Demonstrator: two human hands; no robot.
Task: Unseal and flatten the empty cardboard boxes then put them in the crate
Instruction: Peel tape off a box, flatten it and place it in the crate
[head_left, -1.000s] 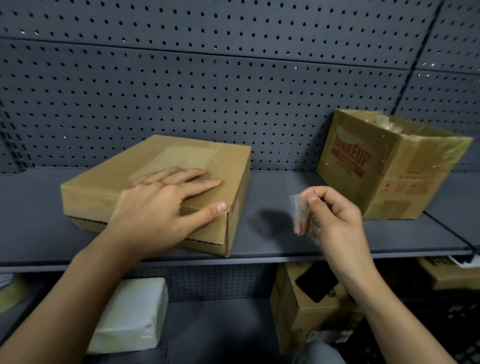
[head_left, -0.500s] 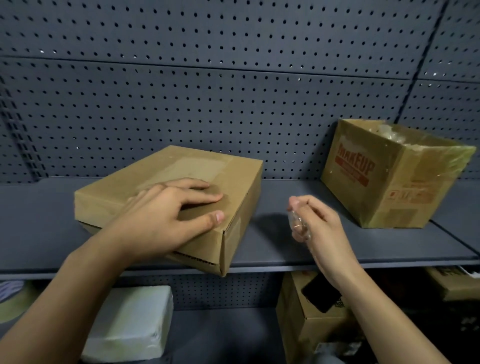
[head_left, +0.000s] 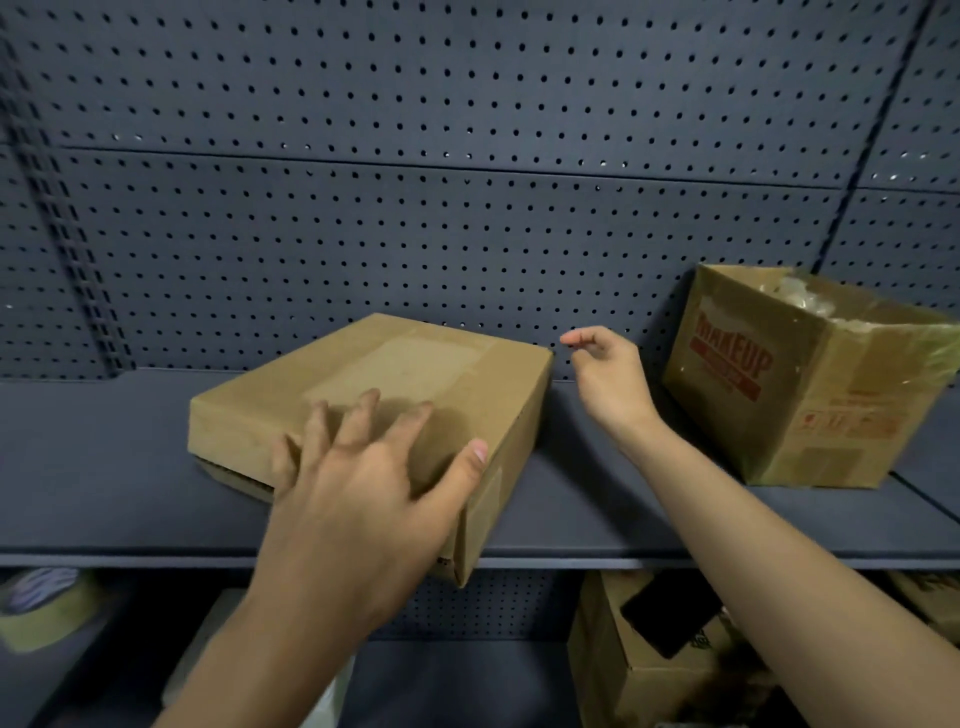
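Brown cardboard makes up the flat box (head_left: 395, 410) that lies closed in the middle of the dark grey metal shelf (head_left: 597, 519). It is turned at an angle, so that its near right corner juts a little past the shelf's front edge. A paler rectangular patch shows on its top, and along the near left edge a lower layer of cardboard peeks out from under it.

The left hand (head_left: 363, 499) presses down on the near part of the box top. Its fingers are spread wide and fairly straight, and the thumb reaches along the box's right edge; it is not clamped around anything. The right hand (head_left: 605, 374) hangs in the air just beyond the box's far right corner without touching it. Its fingers are loosely curled, and nothing is visible between them.

To the right, well apart from the flat box, a taller cardboard box printed MAKEUP (head_left: 810, 384) stands on the same shelf, open at the top with clear plastic showing inside. A perforated grey back panel (head_left: 415, 208) rises behind both.

On the shelf below, at the right, another cardboard box (head_left: 639, 675) carries a black object (head_left: 670, 618). A roll of tape (head_left: 47, 608) lies at the far left.
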